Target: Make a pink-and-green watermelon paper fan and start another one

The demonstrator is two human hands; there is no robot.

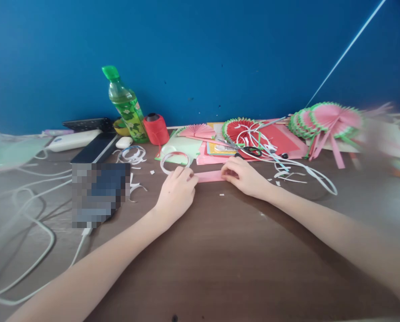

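Two forearms (112, 259), two hands (177, 190) (244, 175), one strip (209, 176)

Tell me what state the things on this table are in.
Pink paper strip: stretched flat between left grip and right grip.
Green bottle: capped, standing.
Phone: plugged into a white cable; screen blurred out.
Small pink fan: spread open.
Red fan: spread open, partly covered.
Pink-and-green fans: spread open.
Scissors: partly covered; open or shut, cannot tell.

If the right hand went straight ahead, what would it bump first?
Beyond the pink strip it touches, the right hand would probably bump the left hand first, though depth is unclear.
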